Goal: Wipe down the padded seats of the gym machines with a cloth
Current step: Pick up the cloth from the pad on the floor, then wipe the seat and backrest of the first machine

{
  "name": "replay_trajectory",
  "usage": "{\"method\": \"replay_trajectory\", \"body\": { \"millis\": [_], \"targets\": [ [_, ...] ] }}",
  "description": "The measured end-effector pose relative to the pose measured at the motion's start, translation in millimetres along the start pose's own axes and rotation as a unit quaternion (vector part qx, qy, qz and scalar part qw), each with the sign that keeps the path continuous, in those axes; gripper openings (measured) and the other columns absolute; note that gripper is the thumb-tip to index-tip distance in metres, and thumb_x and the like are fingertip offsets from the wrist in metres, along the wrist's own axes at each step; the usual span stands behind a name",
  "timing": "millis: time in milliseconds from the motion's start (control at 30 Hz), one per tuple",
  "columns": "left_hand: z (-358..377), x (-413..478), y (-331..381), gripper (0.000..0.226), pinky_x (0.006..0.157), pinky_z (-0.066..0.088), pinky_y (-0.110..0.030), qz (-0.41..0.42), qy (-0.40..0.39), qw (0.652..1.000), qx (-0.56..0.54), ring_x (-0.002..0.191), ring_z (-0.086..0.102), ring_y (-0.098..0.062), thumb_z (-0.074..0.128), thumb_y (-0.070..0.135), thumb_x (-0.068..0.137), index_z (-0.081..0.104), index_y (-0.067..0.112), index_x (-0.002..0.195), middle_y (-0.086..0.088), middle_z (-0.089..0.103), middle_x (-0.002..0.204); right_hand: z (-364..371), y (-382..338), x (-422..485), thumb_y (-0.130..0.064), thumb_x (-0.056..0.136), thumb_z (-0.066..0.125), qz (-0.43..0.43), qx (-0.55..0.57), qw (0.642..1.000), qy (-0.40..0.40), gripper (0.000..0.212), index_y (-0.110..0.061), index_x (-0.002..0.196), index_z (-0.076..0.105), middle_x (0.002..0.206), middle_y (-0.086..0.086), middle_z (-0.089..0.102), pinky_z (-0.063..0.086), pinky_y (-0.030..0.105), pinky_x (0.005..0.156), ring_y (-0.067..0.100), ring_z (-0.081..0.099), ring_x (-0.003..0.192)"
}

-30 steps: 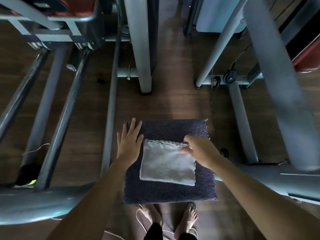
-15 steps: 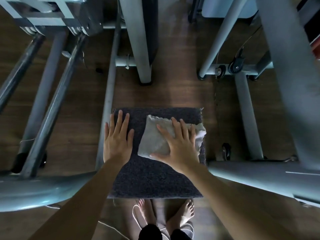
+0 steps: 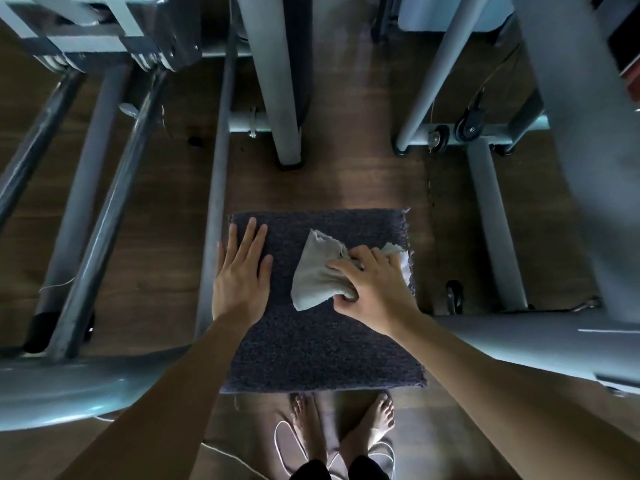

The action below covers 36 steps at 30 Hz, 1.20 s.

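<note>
A dark, textured square seat pad (image 3: 322, 348) lies below me in the middle of the view. A light grey cloth (image 3: 317, 275) sits bunched on its right half. My right hand (image 3: 372, 289) grips the cloth, with fingers curled into its folds near the pad's right edge. My left hand (image 3: 240, 271) lies flat on the pad's left side, fingers straight and pointing away from me.
Grey metal machine frames surround the pad: a thin rail (image 3: 216, 202) along its left edge, a thick post (image 3: 277, 81) ahead, a floor bar (image 3: 495, 230) to the right and heavy tubes (image 3: 519, 330) near my arms. My bare feet (image 3: 343, 420) stand on the wooden floor below the pad.
The cloth lay spread flat a second ago. My right hand pressed on it, then gathered it into a bunch and shifted right. The left hand stayed flat on the pad.
</note>
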<state>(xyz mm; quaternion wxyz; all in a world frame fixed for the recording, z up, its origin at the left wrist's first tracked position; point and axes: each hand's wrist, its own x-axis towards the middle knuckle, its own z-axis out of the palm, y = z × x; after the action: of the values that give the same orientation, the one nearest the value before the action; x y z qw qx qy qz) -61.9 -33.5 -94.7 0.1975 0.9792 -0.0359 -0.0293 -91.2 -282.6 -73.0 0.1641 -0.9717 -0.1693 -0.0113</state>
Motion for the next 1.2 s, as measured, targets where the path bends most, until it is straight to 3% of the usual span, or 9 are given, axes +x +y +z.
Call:
{"method": "replay_trajectory", "body": {
  "millis": [167, 300, 400, 467, 567, 733, 933, 1067, 1200],
  "targets": [
    [-5, -2, 7, 0.064, 0.128, 0.005, -0.045, 0.003, -0.046, 0.999, 0.016, 0.156, -0.001, -0.022, 0.024, 0.051, 0.101, 0.019, 0.027, 0.161, 0.008, 0.010, 0.168, -30, -5, -13, -0.032, 0.075, 0.071, 0.125, 0.053, 0.989, -0.056, 0.045, -0.021, 0.119, 0.065, 0.103, 0.006, 0.057, 0.053, 0.038, 0.069, 0.029, 0.064, 0.079],
    [-25, 1, 19, 0.063, 0.127, 0.003, -0.044, -0.011, -0.098, 0.994, 0.050, 0.156, 0.009, -0.028, 0.035, 0.052, 0.103, 0.025, 0.025, 0.159, 0.002, 0.015, 0.168, -71, -6, -35, -0.034, 0.080, 0.074, 0.288, 0.089, 0.952, -0.054, 0.050, -0.027, 0.129, 0.062, 0.113, 0.007, 0.058, 0.052, 0.038, 0.074, 0.033, 0.065, 0.092],
    [-66, 9, 46, 0.048, 0.121, 0.023, -0.044, -0.025, -0.142, 0.990, -0.001, 0.138, 0.046, -0.028, 0.040, 0.048, 0.104, 0.053, 0.023, 0.142, -0.002, 0.053, 0.149, -109, -9, -50, -0.036, 0.077, 0.077, 0.351, 0.110, 0.930, -0.019, 0.054, -0.027, 0.129, 0.064, 0.111, 0.006, 0.065, 0.053, 0.039, 0.080, 0.031, 0.066, 0.099],
    [-100, 11, 73, 0.039, 0.100, 0.045, -0.038, -0.035, -0.148, 0.986, -0.074, 0.113, 0.064, -0.025, 0.046, 0.047, 0.102, 0.066, 0.024, 0.126, 0.001, 0.071, 0.122, -141, -15, -59, -0.036, 0.077, 0.079, 0.371, 0.120, 0.921, 0.014, 0.054, -0.028, 0.129, 0.065, 0.111, 0.004, 0.068, 0.053, 0.038, 0.084, 0.028, 0.066, 0.100],
    [-145, 4, 116, 0.028, 0.083, 0.052, -0.036, 0.059, -0.093, 0.989, -0.097, 0.096, 0.067, -0.019, 0.055, 0.044, 0.098, 0.071, 0.025, 0.109, 0.007, 0.073, 0.103, -194, -30, -77, -0.034, 0.077, 0.079, 0.382, 0.130, 0.912, 0.067, 0.053, -0.025, 0.127, 0.067, 0.115, 0.004, 0.070, 0.053, 0.038, 0.086, 0.027, 0.066, 0.101],
    [-201, -16, 192, 0.025, 0.084, 0.052, -0.039, 0.216, -0.075, 0.970, -0.083, 0.093, 0.063, -0.016, 0.056, 0.044, 0.096, 0.068, 0.027, 0.110, 0.011, 0.070, 0.101, -269, -56, -129, -0.024, 0.073, 0.082, 0.393, 0.109, 0.899, 0.159, 0.047, -0.021, 0.119, 0.071, 0.120, 0.003, 0.064, 0.054, 0.037, 0.084, 0.028, 0.067, 0.097],
    [-220, -64, 281, 0.020, 0.079, 0.049, -0.027, 0.371, -0.095, 0.913, -0.138, 0.091, 0.063, -0.008, 0.062, 0.041, 0.090, 0.070, 0.027, 0.103, 0.014, 0.069, 0.096, -319, -82, -229, -0.032, 0.068, 0.072, 0.472, 0.107, 0.838, 0.251, 0.049, -0.035, 0.117, 0.067, 0.107, -0.011, 0.070, 0.051, 0.028, 0.079, 0.012, 0.065, 0.091],
    [-221, -116, 360, 0.023, 0.085, 0.051, -0.028, 0.462, -0.168, 0.838, -0.239, 0.096, 0.063, -0.006, 0.057, 0.041, 0.092, 0.070, 0.025, 0.103, 0.016, 0.068, 0.099, -345, -87, -308, -0.033, 0.069, 0.070, 0.532, 0.095, 0.782, 0.311, 0.048, -0.035, 0.117, 0.069, 0.108, -0.015, 0.071, 0.053, 0.028, 0.083, 0.008, 0.067, 0.093],
    [-205, -163, 440, 0.016, 0.086, 0.050, -0.028, 0.535, -0.205, 0.778, -0.259, 0.098, 0.062, -0.004, 0.060, 0.034, 0.093, 0.069, 0.024, 0.101, 0.015, 0.067, 0.100, -371, -74, -380, -0.019, 0.071, 0.079, 0.577, 0.074, 0.729, 0.360, 0.048, -0.032, 0.116, 0.071, 0.107, -0.016, 0.071, 0.040, 0.003, 0.079, 0.002, 0.063, 0.091]
  ]
}}
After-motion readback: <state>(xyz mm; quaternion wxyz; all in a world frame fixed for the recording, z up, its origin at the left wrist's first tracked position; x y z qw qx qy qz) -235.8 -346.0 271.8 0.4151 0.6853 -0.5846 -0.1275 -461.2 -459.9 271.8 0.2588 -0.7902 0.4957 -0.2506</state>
